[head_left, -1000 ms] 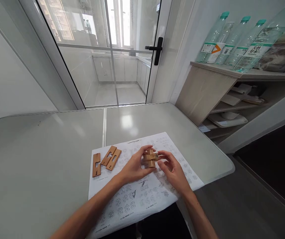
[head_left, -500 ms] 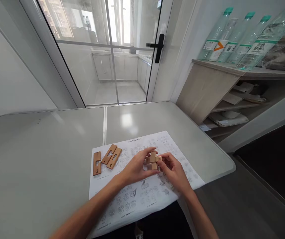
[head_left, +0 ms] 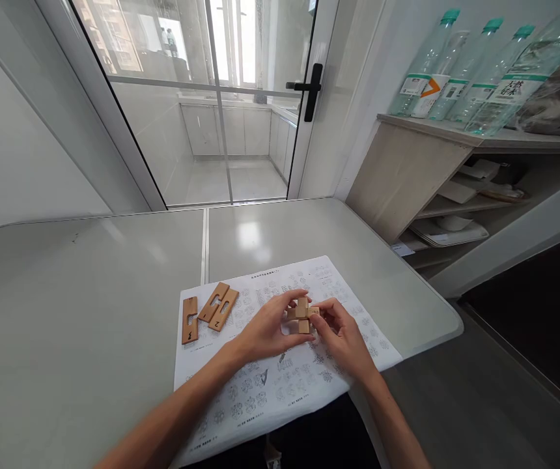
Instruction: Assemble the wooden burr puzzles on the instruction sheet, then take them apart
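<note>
Between both hands is a wooden burr puzzle (head_left: pixel 303 311), a cluster of interlocking pale blocks, held above a printed sheet. My left hand (head_left: pixel 273 326) grips it from the left, thumb below and fingers over the top. On the other side, my right hand (head_left: pixel 341 332) pinches a block at its right end between thumb and fingers. Parts of the puzzle are hidden behind the fingers. The instruction sheet (head_left: pixel 260 417) lies under the hands, covered in small line drawings. Three flat notched wooden pieces with dark numbers, one of them a numbered piece (head_left: pixel 223 311), rest on its left part.
The pale grey table (head_left: pixel 89 312) has a seam running front to back. Beyond it stands a glass door (head_left: pixel 255 143) with a black handle (head_left: pixel 312 92). At right, a wooden shelf unit (head_left: pixel 407 169) carries several plastic bottles (head_left: pixel 460 71).
The view has shifted very slightly. Slightly more of the puzzle's left block shows between my fingers; both hands keep nearly the same grip and place.
</note>
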Tool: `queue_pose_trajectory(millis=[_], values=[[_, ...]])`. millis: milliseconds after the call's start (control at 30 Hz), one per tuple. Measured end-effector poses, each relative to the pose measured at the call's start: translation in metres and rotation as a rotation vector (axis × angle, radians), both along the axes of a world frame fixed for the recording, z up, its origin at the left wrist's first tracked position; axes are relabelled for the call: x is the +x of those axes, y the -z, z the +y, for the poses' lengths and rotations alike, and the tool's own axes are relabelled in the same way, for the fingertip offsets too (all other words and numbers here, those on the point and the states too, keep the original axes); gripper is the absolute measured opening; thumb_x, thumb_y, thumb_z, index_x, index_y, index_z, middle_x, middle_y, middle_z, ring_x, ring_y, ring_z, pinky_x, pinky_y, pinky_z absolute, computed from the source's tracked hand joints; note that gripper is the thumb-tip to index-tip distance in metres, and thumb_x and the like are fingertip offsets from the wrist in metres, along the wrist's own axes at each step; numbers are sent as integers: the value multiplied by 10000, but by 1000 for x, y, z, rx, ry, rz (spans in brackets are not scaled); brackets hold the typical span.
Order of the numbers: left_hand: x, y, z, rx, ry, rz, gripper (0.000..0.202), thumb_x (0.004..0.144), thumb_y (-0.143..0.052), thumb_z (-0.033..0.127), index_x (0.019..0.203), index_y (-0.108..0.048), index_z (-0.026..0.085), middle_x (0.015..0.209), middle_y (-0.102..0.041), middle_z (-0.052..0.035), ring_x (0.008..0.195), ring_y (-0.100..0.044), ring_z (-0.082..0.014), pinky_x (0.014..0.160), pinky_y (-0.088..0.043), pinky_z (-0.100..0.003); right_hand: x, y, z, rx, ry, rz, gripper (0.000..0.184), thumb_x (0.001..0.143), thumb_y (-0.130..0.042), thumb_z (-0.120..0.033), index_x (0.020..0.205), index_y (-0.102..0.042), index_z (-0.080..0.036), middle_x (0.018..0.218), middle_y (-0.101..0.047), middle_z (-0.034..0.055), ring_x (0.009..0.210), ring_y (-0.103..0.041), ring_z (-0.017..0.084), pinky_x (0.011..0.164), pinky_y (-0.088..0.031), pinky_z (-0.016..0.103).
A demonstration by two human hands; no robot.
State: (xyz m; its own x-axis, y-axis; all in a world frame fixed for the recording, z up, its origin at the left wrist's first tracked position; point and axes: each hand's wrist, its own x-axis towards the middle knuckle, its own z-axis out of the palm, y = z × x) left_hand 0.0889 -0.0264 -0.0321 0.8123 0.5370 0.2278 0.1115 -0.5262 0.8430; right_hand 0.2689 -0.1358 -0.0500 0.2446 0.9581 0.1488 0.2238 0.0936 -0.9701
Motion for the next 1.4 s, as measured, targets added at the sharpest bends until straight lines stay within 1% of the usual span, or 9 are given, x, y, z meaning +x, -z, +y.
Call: queue_pose_trajectory(millis=[100, 267, 367, 500, 600, 833, 1000, 1167, 1400], values=[[0, -1, 2, -4, 4, -9, 776, 839, -846, 490, 1485, -461, 296, 1359, -668, -92, 1215, -650, -286, 1046, -516, -468, 0, 0, -1, 18, -17, -30, 230, 1061, -568, -470, 1094, -621, -249, 1002, -692, 36, 900, -659, 213, 766, -501, 327], [0, -8, 3, -21, 30, -24, 667, 853, -826, 505, 1404, -540, 260, 1269, -697, -84, 1093, -675, -252, 969, -526, -422, 2, 1, -2, 38, -26, -79, 200, 1075, -543, -444, 1123, -605, -261, 1010, -684, 36, 919, -661, 220, 793, -514, 346], [0, -12, 3, -91, 50, -21, 620, 864, -804, 517, 1367, -575, 234, 1112, -725, -62, 960, -679, -224, 869, -533, -374, 2, 0, -3, 58, -43, -101, 185, 1081, -533, -434, 1119, -603, -268, 1008, -676, 31, 924, -658, 218, 810, -516, 351], [0, -16, 4, -228, 105, 10, 441, 950, -676, 544, 1214, -661, 191, 1032, -724, -60, 920, -658, -215, 828, -518, -343, 2, 0, -3, 113, -48, -123, 182, 1076, -547, -423, 1179, -596, -281, 1044, -667, 34, 968, -658, 221, 855, -528, 364], [-1, -16, 6, -273, 136, 33, 445, 996, -575, 591, 1133, -677, 180, 989, -708, -58, 892, -638, -209, 806, -506, -335, 1, 0, -4, 116, -34, -96, 195, 1058, -585, -440, 1167, -615, -280, 1043, -682, 37, 962, -671, 222, 859, -548, 367], [-3, -18, 5, -293, 145, 49, 506, 1066, -375, 628, 1097, -637, 195, 1011, -676, -60, 929, -628, -215, 856, -494, -348, 2, -5, -3, 110, -42, -44, 255, 1066, -565, -456, 1223, -659, -278, 1153, -715, 66, 1045, -687, 236, 915, -565, 382], [-4, -21, 6, -303, 161, 68, 452, 1079, -385, 587, 1160, -617, 208, 1101, -672, -65, 1009, -618, -226, 916, -472, -359, 3, -3, -4, 111, -39, -78, 259, 1069, -555, -452, 1221, -668, -276, 1123, -716, 72, 1040, -686, 247, 907, -567, 397], [-4, -24, 8, -324, 191, 75, 488, 1078, -368, 594, 1228, -637, 216, 1146, -690, -73, 1048, -628, -240, 954, -478, -375, 2, -4, -4, 128, -33, -108, 247, 1065, -563, -453, 1191, -675, -272, 1117, -726, 75, 1021, -692, 252, 888, -566, 398], [-3, -27, 7, -321, 186, 85, 511, 1078, -351, 602, 1190, -662, 212, 1117, -698, -74, 1003, -635, -234, 905, -490, -365, 2, -6, -5, 136, -41, -104, 217, 1068, -569, -428, 1180, -680, -279, 1060, -720, 55, 952, -678, 233, 832, -546, 367]])
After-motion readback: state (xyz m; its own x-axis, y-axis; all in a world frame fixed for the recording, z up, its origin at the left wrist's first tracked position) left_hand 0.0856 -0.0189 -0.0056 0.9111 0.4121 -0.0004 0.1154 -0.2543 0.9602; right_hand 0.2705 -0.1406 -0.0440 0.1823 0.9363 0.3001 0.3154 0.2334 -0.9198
